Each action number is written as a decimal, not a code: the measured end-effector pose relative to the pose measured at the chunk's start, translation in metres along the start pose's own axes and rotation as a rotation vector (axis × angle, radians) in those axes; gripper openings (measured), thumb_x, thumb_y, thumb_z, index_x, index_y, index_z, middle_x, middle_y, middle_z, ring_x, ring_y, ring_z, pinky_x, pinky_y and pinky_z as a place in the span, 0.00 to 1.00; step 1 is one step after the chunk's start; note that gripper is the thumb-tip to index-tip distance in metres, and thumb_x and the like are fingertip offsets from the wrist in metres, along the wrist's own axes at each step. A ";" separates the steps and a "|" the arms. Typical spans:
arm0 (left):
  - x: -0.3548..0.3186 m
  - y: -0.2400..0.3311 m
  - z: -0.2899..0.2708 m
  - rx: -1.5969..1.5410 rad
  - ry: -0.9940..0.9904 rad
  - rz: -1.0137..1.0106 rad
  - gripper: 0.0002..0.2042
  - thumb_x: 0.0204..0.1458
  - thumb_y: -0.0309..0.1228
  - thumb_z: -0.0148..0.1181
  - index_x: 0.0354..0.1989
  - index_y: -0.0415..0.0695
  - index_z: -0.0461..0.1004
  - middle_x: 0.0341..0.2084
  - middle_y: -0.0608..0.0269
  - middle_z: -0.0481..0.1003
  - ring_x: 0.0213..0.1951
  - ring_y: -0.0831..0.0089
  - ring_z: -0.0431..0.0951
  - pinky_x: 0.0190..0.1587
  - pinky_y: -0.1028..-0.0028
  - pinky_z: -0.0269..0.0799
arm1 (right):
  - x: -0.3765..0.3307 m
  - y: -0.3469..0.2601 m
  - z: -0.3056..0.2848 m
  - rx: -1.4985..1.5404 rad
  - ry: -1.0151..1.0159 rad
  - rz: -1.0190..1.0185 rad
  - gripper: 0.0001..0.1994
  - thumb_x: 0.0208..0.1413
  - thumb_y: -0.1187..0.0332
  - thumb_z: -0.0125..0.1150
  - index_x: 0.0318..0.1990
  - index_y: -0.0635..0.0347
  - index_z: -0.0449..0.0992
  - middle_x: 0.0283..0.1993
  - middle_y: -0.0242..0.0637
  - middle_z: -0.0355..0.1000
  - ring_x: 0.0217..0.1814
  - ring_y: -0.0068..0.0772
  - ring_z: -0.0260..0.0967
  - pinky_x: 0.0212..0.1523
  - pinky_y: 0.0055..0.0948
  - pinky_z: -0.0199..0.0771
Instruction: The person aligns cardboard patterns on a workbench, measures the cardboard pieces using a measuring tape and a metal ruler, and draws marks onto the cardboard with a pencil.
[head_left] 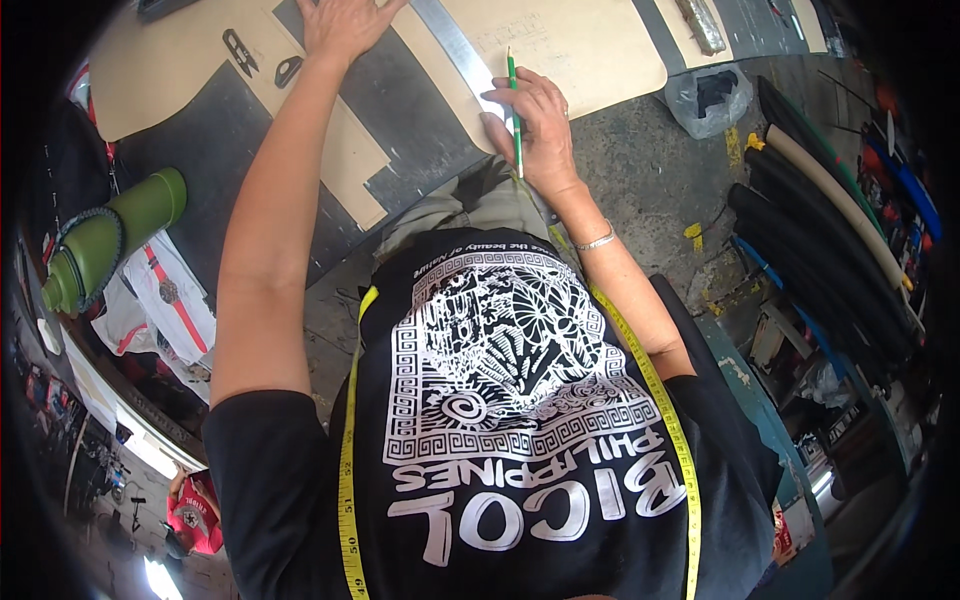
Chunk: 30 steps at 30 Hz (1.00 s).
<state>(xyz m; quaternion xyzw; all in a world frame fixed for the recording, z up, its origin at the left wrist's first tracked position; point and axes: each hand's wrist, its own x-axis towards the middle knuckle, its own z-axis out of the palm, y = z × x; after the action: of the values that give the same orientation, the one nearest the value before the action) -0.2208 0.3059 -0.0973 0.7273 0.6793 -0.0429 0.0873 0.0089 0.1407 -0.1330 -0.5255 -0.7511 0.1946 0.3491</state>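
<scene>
My right hand (535,125) holds a green pencil (512,95) between its fingers, tip pointing away from me. The same hand's fingers and thumb rest at the near end of a metal ruler (452,40). Under the ruler lies a tan sheet (590,45) with faint pencil marks. My left hand (345,28) lies flat at the table's upper part, thumb spread, some fingertips cut off by the frame edge. Near it are black thread snips (239,52) and a small dark tool (288,70). A narrow tan piece (350,160) lies on the dark tabletop (200,150).
A green bottle (130,235) and a red-strapped watch (167,290) are at left. Right of the table hang a plastic bag (708,100) and dark material rolls (810,270). A yellow tape measure (349,450) drapes over my shirt. Another person (195,510) is at lower left.
</scene>
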 end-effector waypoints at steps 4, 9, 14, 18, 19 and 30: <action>0.000 -0.001 -0.001 0.008 0.002 0.000 0.32 0.64 0.63 0.45 0.76 0.67 0.58 0.78 0.56 0.49 0.79 0.49 0.42 0.78 0.43 0.33 | -0.001 0.000 0.001 0.001 0.006 -0.006 0.15 0.50 0.71 0.72 0.46 0.52 0.81 0.53 0.36 0.78 0.66 0.50 0.67 0.66 0.46 0.66; -0.001 -0.003 0.002 -0.019 0.035 0.019 0.32 0.64 0.62 0.47 0.75 0.68 0.59 0.77 0.54 0.51 0.78 0.48 0.43 0.77 0.42 0.34 | -0.001 0.000 0.002 -0.002 0.003 0.003 0.14 0.50 0.72 0.72 0.46 0.51 0.81 0.53 0.36 0.78 0.66 0.50 0.67 0.66 0.46 0.66; 0.001 -0.004 0.005 -0.007 0.046 0.017 0.33 0.63 0.62 0.47 0.76 0.67 0.58 0.77 0.54 0.51 0.78 0.48 0.43 0.77 0.42 0.34 | -0.001 -0.002 0.001 -0.010 0.002 0.009 0.13 0.50 0.72 0.71 0.45 0.51 0.81 0.53 0.35 0.78 0.66 0.50 0.67 0.66 0.46 0.66; 0.000 -0.004 0.001 -0.004 0.011 0.003 0.34 0.64 0.63 0.47 0.76 0.67 0.57 0.78 0.55 0.49 0.79 0.49 0.42 0.78 0.43 0.32 | 0.000 -0.003 0.001 -0.001 0.003 0.006 0.13 0.50 0.72 0.71 0.45 0.51 0.81 0.53 0.35 0.78 0.66 0.49 0.67 0.66 0.46 0.66; 0.000 -0.005 0.000 -0.001 0.014 0.001 0.34 0.64 0.63 0.47 0.76 0.67 0.57 0.78 0.55 0.49 0.79 0.49 0.42 0.78 0.43 0.32 | 0.000 -0.003 0.001 0.000 0.001 0.006 0.13 0.51 0.71 0.71 0.45 0.51 0.81 0.53 0.35 0.78 0.66 0.49 0.67 0.66 0.46 0.66; 0.000 -0.001 -0.005 -0.005 -0.055 -0.003 0.35 0.64 0.64 0.46 0.77 0.67 0.54 0.79 0.57 0.46 0.79 0.51 0.39 0.78 0.44 0.29 | 0.000 -0.005 -0.002 -0.011 -0.015 0.027 0.14 0.51 0.72 0.71 0.46 0.51 0.81 0.54 0.36 0.77 0.66 0.50 0.67 0.67 0.47 0.66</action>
<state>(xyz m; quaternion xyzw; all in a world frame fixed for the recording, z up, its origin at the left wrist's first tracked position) -0.2222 0.3073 -0.0926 0.7248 0.6777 -0.0615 0.1079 0.0065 0.1390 -0.1283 -0.5362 -0.7474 0.1991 0.3379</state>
